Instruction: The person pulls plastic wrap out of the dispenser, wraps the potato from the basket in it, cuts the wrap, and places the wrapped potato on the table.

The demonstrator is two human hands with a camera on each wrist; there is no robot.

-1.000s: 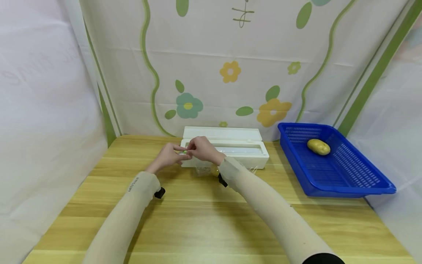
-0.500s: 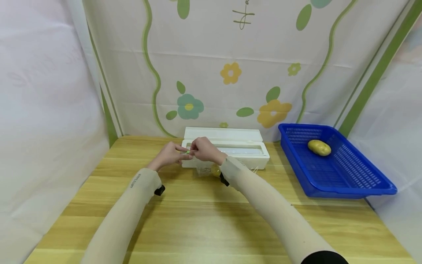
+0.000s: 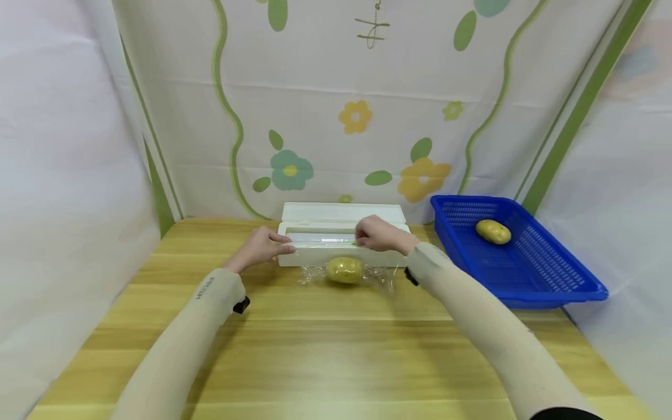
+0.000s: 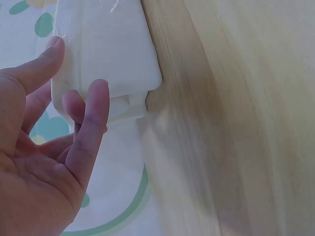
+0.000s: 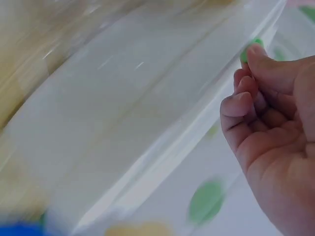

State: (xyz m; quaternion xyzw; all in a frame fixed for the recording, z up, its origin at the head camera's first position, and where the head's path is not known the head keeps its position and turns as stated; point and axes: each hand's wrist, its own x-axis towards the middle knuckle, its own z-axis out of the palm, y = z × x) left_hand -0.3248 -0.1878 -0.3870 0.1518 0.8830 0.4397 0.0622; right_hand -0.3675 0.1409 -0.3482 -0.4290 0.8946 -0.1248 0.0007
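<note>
A white cling film box [image 3: 315, 256] stands at the table's back with its lid raised. My left hand [image 3: 258, 251] holds its left end; in the left wrist view, that hand's thumb and fingers [image 4: 96, 105] lie around the box corner. Over the box's front edge, my right hand [image 3: 380, 234] pinches a small green slide cutter [image 5: 251, 50] between thumb and fingers, right of the middle. A potato [image 3: 345, 270] wrapped in clear film lies in front of the box, the film's loose ends [image 3: 380, 277] spread to both sides.
A blue plastic basket [image 3: 462, 256] with perforated walls stands at the right, holding another potato [image 3: 493, 231]. The wooden table [image 3: 315, 356] stretches toward the front. A printed curtain [image 3: 325, 70] hangs close behind the box.
My right hand has slid the green cutter rightward along the box from its left end. The wrapped potato has come into full view. My left hand stays at the left end.
</note>
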